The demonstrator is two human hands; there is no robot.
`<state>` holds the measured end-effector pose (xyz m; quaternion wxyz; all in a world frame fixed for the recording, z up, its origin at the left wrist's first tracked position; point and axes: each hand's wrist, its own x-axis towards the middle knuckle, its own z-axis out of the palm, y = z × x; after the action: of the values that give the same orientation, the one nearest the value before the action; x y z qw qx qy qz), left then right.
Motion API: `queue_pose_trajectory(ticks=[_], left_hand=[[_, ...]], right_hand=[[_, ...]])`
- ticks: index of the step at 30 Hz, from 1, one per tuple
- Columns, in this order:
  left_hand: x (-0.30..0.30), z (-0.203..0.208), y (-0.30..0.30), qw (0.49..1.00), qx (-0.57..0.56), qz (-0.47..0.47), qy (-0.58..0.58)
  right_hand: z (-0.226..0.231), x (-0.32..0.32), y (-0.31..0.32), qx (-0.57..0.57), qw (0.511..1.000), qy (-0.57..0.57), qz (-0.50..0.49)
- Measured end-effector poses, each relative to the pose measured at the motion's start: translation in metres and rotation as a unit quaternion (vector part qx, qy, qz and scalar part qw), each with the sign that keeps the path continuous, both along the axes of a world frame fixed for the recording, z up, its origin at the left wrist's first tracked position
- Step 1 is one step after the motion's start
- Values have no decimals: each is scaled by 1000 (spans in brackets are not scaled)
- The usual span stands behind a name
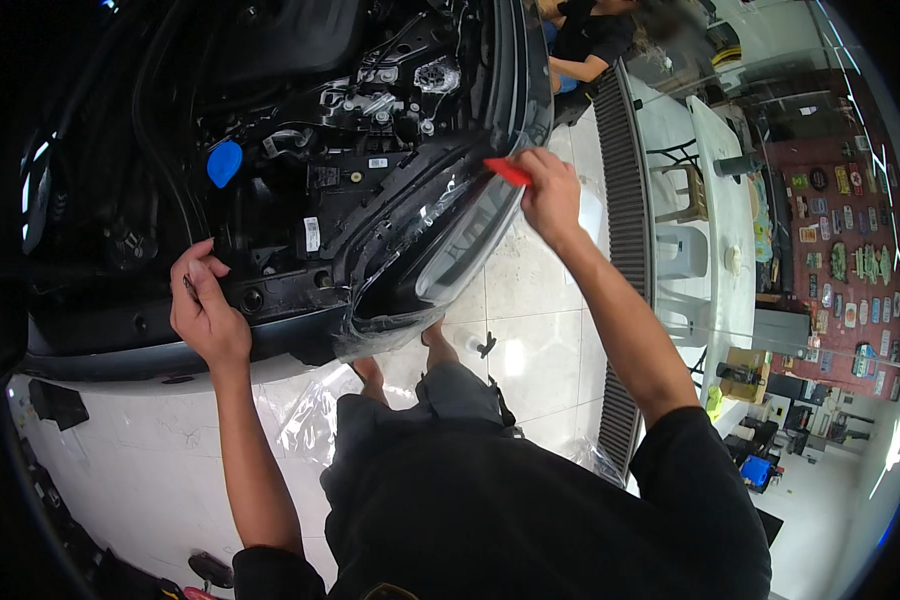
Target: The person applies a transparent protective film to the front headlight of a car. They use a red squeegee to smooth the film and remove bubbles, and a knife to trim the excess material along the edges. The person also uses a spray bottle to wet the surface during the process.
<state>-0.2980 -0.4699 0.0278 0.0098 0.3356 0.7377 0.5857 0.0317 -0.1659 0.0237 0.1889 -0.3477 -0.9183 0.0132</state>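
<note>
My right hand (550, 192) pinches a flat red squeegee (507, 171) over the outer edge of the headlight (466, 245); whether its edge touches the surface I cannot tell. Clear film (378, 335) hangs loose and wrinkled along the headlight's lower front corner. Over the front edge of the open engine bay (320, 170), my left hand (210, 312) is closed with fingers curled. A small dark, shiny thing shows between those fingers, too little of it visible to name. A blue reservoir cap (225, 163) stands out in the bay beyond the left hand.
Crumpled clear film (315, 415) lies on the tiled floor by my feet. A small bottle (470, 343) stands near them. At right are a dark floor grate (625, 200), a long white table (718, 190) and chairs (680, 252). Another person (588, 45) sits beyond the car's side.
</note>
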Motion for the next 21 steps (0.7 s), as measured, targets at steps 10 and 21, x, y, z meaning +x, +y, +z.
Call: queue_pose_trajectory(ticks=[10,21], left_hand=[[4,2,-3,999,30,-12,-16],[2,6,3,997,45,-8,57]], right_hand=[[-3,-35,-132,-17,972,9,233],[9,-45,-88,7,993,24,116]])
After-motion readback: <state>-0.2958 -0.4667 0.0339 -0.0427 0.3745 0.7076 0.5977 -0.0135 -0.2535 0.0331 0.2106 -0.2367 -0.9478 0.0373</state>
